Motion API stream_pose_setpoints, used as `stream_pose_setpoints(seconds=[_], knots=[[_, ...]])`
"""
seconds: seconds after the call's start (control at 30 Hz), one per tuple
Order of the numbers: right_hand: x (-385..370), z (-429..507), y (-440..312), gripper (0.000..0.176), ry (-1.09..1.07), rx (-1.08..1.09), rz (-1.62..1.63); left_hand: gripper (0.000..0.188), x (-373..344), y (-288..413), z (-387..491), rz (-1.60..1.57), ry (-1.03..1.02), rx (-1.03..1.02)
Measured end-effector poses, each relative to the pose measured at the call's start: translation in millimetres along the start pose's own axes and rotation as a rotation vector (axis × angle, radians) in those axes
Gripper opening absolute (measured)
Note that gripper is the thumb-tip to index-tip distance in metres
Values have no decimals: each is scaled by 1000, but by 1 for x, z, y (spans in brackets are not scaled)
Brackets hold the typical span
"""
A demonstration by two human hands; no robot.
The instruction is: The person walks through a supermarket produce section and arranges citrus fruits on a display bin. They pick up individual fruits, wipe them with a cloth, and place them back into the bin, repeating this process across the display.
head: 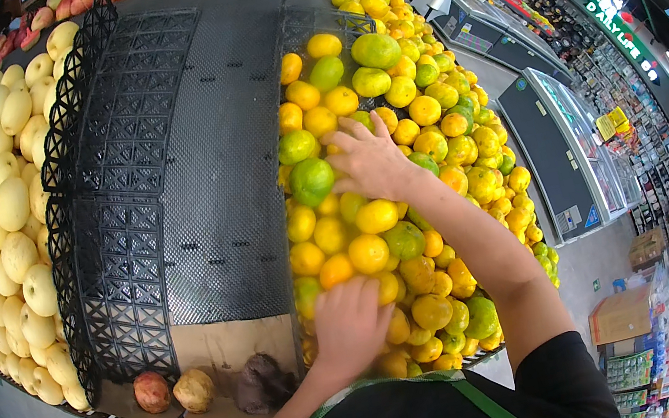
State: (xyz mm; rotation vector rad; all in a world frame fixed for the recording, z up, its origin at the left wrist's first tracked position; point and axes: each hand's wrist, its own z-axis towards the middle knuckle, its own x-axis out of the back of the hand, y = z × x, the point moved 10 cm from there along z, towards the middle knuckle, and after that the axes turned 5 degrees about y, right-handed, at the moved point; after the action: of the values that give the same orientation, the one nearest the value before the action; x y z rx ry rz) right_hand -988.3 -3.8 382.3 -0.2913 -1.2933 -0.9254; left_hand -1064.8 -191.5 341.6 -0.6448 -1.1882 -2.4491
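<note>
A heap of yellow-orange and green mandarins (369,253) fills the right side of a produce display. My right hand (369,159) lies on the heap with its fingers spread, beside a large green mandarin (312,182). Nearer to me, my left hand (352,319) rests over the fruit at the heap's front left, its fingers bent and slightly blurred. An orange mandarin (386,287) shows by its fingertips. Whether the left palm holds a fruit is hidden.
Left of the heap lies a black textured mat (219,162), then black plastic grid panels (125,259) and pale yellow pears (12,205). Two pomegranate-like fruits (152,392) and a dark crumpled cloth (263,384) sit at the front edge. Freezers (557,159) stand across the aisle.
</note>
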Motion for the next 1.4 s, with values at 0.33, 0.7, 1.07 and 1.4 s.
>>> stream_pose_setpoints(seconds=[0.33,0.7,1.07,1.4], knots=[[-23,13,17,49,-337,-196,-55,46,1,0,-1,7,28,-16],[-37,18,11,55,-672,-203,82,44,-1,1,-1,23,43,-35],[33,-12,43,48,-252,-94,750,43,-2,1,-3,46,56,-37],[20,-82,89,47,-71,-654,1423,58,-2,2,-2,72,51,-24]])
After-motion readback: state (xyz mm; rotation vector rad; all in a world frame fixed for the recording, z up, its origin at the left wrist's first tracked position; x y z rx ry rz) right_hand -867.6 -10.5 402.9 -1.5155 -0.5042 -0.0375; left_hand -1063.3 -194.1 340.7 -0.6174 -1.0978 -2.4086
